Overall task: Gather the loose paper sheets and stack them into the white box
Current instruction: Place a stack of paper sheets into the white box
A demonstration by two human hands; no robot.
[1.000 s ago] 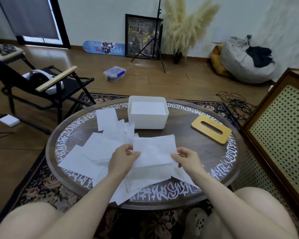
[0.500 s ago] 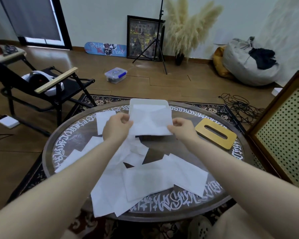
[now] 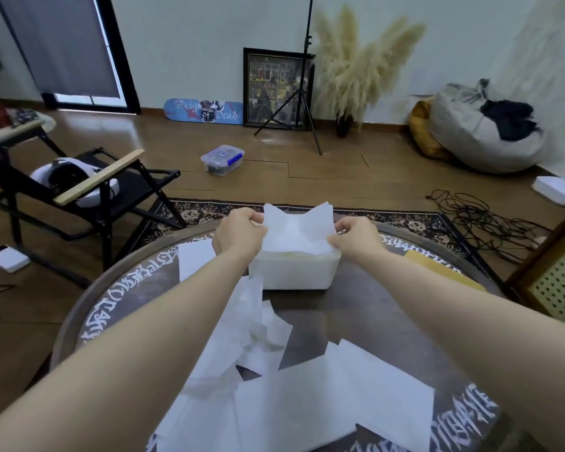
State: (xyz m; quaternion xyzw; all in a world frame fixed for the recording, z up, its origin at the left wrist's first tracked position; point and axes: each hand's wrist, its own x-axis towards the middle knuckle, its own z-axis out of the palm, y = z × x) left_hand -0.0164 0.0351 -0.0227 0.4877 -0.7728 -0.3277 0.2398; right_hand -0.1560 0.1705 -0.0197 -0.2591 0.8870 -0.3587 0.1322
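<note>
Both hands [image 3: 238,236] [image 3: 356,236] pinch a crumpled white sheet [image 3: 296,230] over the white box [image 3: 294,272].

A home living room: rug [image 3: 405,220], beanbag [image 3: 480,138], framed picture [image 3: 276,88].

Soft light, wide-angle warp, maybe sl. blur
</note>
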